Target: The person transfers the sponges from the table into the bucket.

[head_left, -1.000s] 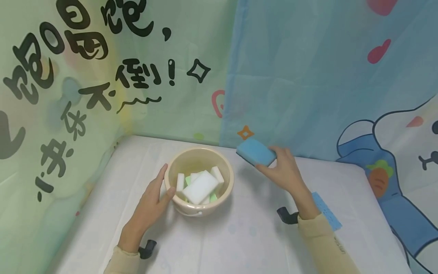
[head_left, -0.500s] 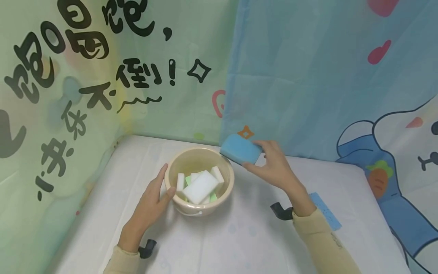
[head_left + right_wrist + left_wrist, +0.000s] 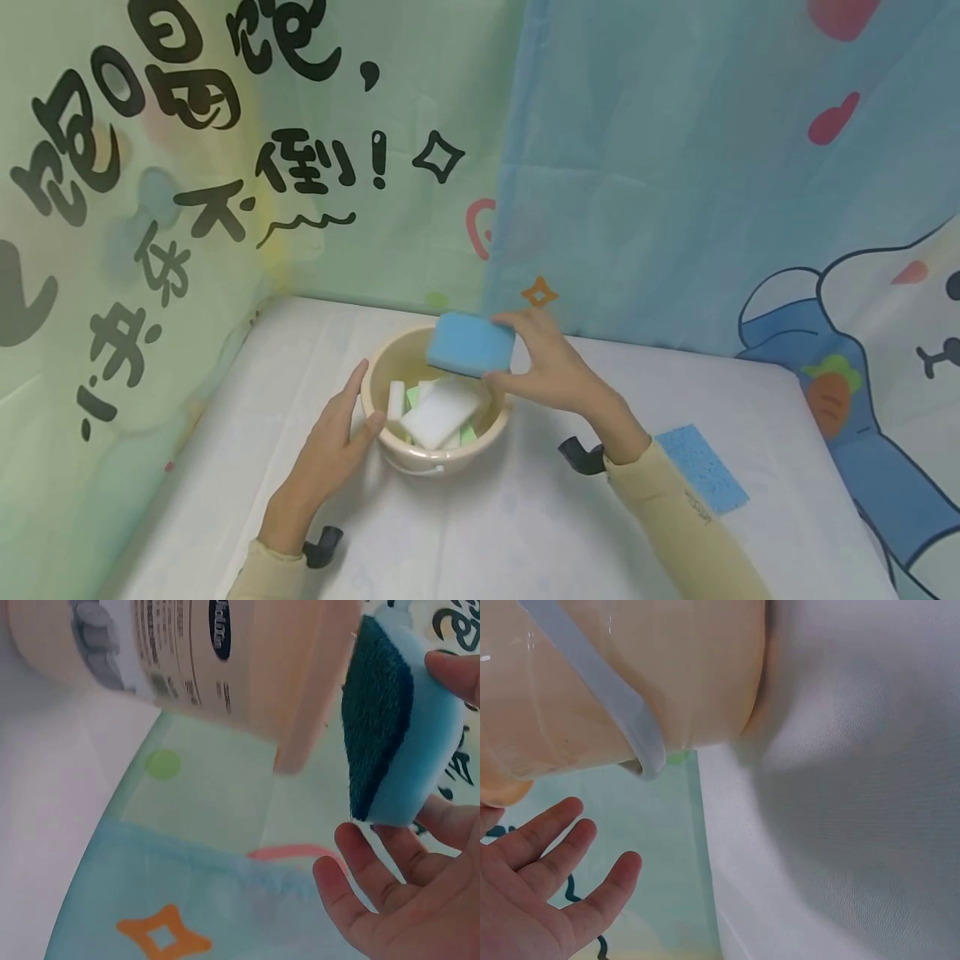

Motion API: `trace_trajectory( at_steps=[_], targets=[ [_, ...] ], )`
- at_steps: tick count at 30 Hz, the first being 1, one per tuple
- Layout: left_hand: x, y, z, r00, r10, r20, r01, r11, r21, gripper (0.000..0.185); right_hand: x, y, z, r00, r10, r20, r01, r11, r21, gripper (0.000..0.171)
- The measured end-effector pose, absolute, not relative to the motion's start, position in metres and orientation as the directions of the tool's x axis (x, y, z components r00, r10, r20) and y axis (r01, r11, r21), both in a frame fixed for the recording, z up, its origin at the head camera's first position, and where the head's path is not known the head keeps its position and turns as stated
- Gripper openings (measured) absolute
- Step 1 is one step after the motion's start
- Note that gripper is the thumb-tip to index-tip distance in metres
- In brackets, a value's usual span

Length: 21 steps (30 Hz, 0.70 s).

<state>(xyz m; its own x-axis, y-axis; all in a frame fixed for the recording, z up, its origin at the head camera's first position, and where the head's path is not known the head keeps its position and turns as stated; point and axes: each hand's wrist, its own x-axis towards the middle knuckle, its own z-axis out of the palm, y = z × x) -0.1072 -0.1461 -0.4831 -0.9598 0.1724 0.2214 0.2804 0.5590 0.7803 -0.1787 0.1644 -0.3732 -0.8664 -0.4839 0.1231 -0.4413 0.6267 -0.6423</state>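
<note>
My right hand (image 3: 551, 367) pinches a blue sponge (image 3: 471, 344) by its right end, above the back right part of a cream bucket (image 3: 427, 458). In the right wrist view the sponge (image 3: 431, 727) shows a dark green scouring side facing the bucket (image 3: 259, 690), apart from its rim. Several white and pale green sponge blocks lie in the bucket, a white block (image 3: 442, 414) on top. My left hand (image 3: 330, 446) rests at the bucket's left rim with thumb and forefinger. Its other fingers (image 3: 607, 896) are spread loosely below the bucket's side in the left wrist view.
A flat blue speckled sponge (image 3: 703, 468) lies on the white tabletop (image 3: 517, 533) to the right, near the right sleeve. The bucket has a pale handle (image 3: 600, 682) hanging down its side. Printed cloth (image 3: 637, 167) hangs behind and to both sides of the table.
My right hand has carried the blue sponge leftward from beside the bucket to over its opening. The left hand and the bucket have stayed in place. More of the flat speckled sponge shows.
</note>
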Motion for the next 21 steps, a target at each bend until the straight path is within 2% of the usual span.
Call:
trace_trajectory(
  at_steps=[11,21],
  targets=[
    [-0.106,-0.145,-0.482,-0.963,0.166,0.211,0.268,0.573,0.775,0.07,-0.195,0.131,-0.384,-0.736,-0.663,0.134,-0.61,0.564,-0.556,0.066],
    [-0.105,-0.144,-0.48,-0.968,0.157,0.198,0.252,0.582,0.773,0.071,-0.203,0.121,-0.385,-0.692,-0.716,0.093,-0.639,0.548,-0.539,0.067]
  ],
)
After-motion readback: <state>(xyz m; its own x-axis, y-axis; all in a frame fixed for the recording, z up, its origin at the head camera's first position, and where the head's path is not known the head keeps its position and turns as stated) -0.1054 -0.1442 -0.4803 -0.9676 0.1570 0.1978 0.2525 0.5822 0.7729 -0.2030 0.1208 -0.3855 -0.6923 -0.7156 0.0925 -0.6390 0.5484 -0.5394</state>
